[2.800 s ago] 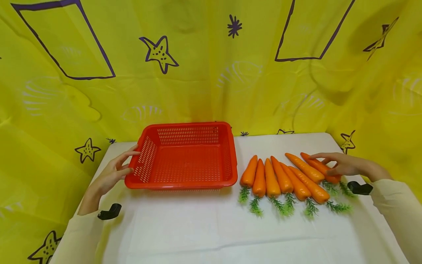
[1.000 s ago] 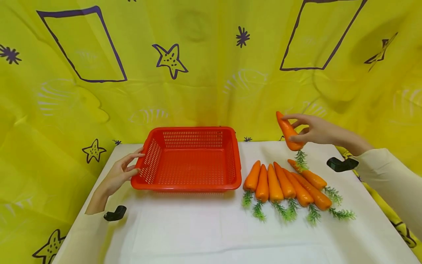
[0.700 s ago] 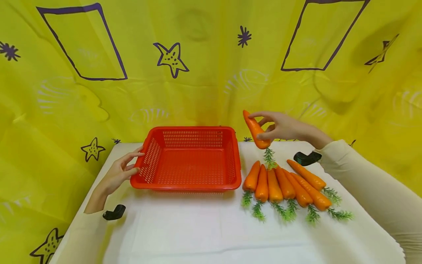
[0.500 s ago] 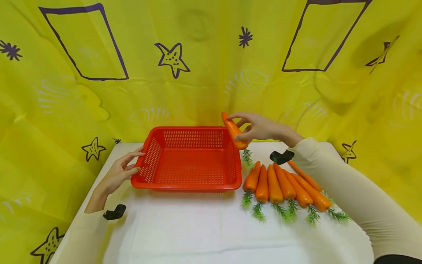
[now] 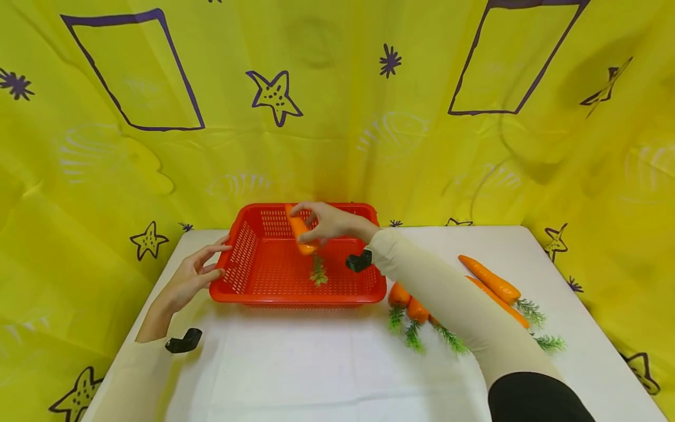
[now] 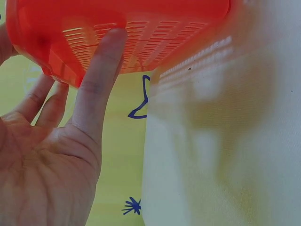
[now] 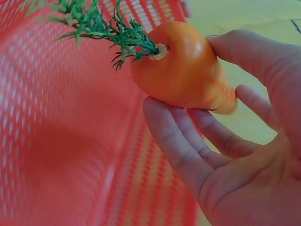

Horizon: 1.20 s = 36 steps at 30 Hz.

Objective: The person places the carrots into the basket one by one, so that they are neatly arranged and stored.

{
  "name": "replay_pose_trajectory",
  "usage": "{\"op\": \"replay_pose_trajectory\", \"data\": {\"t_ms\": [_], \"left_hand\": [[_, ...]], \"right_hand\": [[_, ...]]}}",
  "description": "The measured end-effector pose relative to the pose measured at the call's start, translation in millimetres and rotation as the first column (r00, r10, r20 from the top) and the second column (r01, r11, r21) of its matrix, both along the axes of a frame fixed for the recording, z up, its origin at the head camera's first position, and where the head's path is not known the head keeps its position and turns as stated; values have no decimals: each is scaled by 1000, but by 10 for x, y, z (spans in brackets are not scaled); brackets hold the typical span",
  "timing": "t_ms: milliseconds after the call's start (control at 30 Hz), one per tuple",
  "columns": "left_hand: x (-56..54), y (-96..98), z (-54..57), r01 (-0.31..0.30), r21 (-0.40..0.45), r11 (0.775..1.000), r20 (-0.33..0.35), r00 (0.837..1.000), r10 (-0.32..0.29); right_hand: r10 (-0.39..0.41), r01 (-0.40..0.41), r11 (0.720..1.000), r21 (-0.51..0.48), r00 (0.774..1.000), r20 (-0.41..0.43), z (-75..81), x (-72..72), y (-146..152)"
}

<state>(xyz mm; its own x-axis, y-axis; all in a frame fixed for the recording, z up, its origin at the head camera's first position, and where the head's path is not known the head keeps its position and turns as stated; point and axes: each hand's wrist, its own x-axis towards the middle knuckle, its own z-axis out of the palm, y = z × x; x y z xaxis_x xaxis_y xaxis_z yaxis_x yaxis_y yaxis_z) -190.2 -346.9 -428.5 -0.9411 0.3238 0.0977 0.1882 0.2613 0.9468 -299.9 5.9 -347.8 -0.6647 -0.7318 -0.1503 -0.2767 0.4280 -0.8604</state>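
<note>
An orange carrot (image 5: 298,227) with green leafy tops is pinched in my right hand (image 5: 333,223), over the inside of the red plastic basket (image 5: 295,299). In the right wrist view the carrot's thick end (image 7: 174,70) faces the camera, thumb on one side and fingers on the other; the basket's perforated wall shows behind. My left hand (image 5: 190,274) grips the basket's left rim. Seen from the left wrist, the thumb (image 6: 96,89) lies against the slotted outer wall while other fingers reach the rim.
Several carrots (image 5: 490,279) lie on the white tabletop (image 5: 285,363) right of the basket, partly hidden beneath my right sleeve (image 5: 453,305). A yellow curtain (image 5: 327,158) with starfish drawings hangs behind the table.
My right hand has picked up the far-right carrot from the row, lifted it and carried it left to over the basket. The left hand has kept its grip on the rim.
</note>
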Motion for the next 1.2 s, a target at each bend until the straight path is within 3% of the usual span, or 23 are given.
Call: {"op": "replay_pose_trajectory", "data": {"t_ms": [300,500,933,1200], "left_hand": [[1,-1,-6,1,18,1000,24,1000,-1],[-5,-20,-15,-6,16,1000,39,999,5],[-25,-7,-37,-7,4,1000,36,999,7],[-25,-22,-37,-10,2,1000,35,999,10]], "right_hand": [[-67,67,998,-3,989,130,-363,-33,-628],[-103,104,995,12,965,240,-521,-64,-877],[-189,186,982,41,917,352,-708,16,-1169],[-165,181,983,5,883,440,-780,0,-1206]]}}
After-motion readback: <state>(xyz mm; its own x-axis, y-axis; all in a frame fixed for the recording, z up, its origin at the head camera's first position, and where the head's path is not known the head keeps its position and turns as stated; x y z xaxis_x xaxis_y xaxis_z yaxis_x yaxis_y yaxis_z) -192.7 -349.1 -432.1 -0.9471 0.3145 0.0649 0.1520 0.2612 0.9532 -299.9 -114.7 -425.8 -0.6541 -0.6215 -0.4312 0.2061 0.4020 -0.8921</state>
